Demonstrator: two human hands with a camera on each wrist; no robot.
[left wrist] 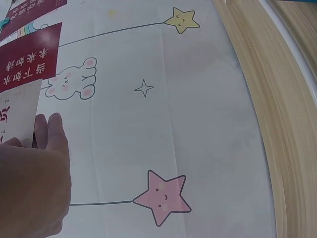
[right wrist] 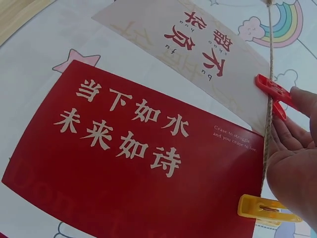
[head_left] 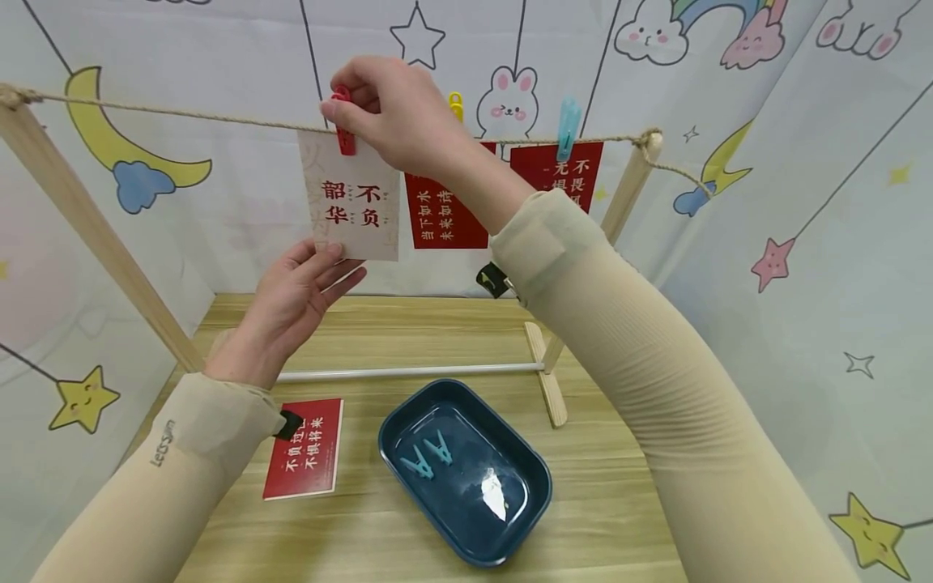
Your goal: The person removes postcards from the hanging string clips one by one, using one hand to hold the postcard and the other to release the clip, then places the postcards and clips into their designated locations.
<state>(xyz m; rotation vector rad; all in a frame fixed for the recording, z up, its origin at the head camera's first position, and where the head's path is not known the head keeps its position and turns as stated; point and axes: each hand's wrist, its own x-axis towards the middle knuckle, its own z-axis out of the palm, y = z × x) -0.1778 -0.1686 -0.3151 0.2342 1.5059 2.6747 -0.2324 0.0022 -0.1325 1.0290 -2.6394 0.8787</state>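
My right hand (head_left: 401,109) pinches the handles of a red clothespin (head_left: 346,144) at the rope (head_left: 204,117). The clothespin sits over the rope and the top edge of a white card (head_left: 357,231) with red characters. Below, my left hand (head_left: 291,300) holds that card's lower left corner, its thumb in front and fingers behind. Beside it hangs a red card (head_left: 430,235) under a yellow clothespin (right wrist: 257,207). Farther right, a light blue clothespin (head_left: 568,129) holds another red card (head_left: 528,166), partly hidden by my right arm.
A dark blue tray (head_left: 474,506) on the wooden table contains light blue clothespins (head_left: 418,464). Left of it lies a red card (head_left: 309,478), partly covered by my left wrist. Wooden posts (head_left: 95,219) carry the rope, and a white rod (head_left: 408,372) runs low between them.
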